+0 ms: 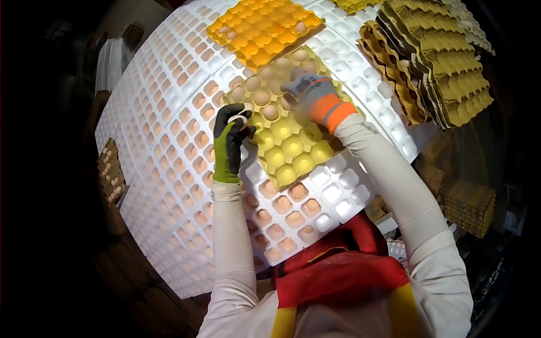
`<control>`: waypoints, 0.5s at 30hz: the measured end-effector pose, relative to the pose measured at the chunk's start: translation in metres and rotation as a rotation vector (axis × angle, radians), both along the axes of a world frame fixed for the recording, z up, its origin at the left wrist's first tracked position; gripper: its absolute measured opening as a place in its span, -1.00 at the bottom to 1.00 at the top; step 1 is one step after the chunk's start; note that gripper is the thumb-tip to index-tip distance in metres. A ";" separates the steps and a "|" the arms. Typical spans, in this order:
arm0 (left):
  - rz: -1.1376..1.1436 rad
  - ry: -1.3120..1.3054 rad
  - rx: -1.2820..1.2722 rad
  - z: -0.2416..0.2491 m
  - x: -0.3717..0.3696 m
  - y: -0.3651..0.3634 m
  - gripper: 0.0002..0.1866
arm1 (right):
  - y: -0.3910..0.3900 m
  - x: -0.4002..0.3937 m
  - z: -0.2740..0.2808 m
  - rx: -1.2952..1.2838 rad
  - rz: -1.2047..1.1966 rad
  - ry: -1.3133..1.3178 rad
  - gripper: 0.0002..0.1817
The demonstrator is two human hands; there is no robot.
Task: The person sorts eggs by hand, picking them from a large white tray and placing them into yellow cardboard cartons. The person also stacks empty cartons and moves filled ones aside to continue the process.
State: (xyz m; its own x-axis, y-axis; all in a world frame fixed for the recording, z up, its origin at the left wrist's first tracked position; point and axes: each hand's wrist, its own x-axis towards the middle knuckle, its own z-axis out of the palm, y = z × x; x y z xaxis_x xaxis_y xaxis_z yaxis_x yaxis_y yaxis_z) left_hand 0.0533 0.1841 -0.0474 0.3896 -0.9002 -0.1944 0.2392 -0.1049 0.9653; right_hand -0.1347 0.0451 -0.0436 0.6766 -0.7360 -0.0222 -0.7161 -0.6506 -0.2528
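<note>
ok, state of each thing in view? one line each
Left hand: fingers curled around an egg
Egg: held, partly hidden
Right hand: over the yellow tray, blurred, grip unclear
Yellow tray: partly filled, eggs toward its far end
Orange tray: a few eggs, mostly unfilled
White cell trays: partly filled
Tray stack: nested, tilted

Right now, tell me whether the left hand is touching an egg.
Touching: the head view shows the left hand curled around an egg.
</note>
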 end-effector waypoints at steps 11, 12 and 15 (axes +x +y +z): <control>-0.102 -1.490 0.059 -0.039 -0.044 -0.032 -0.76 | -0.009 -0.041 -0.006 -0.064 0.062 -0.263 -0.66; -0.083 -1.257 0.056 -0.031 -0.041 -0.028 -0.74 | -0.003 -0.023 0.003 -0.044 0.080 -0.094 -0.65; -0.043 -0.243 0.147 -0.011 -0.018 -0.020 -0.60 | -0.006 0.018 -0.031 -0.155 0.195 0.115 -0.68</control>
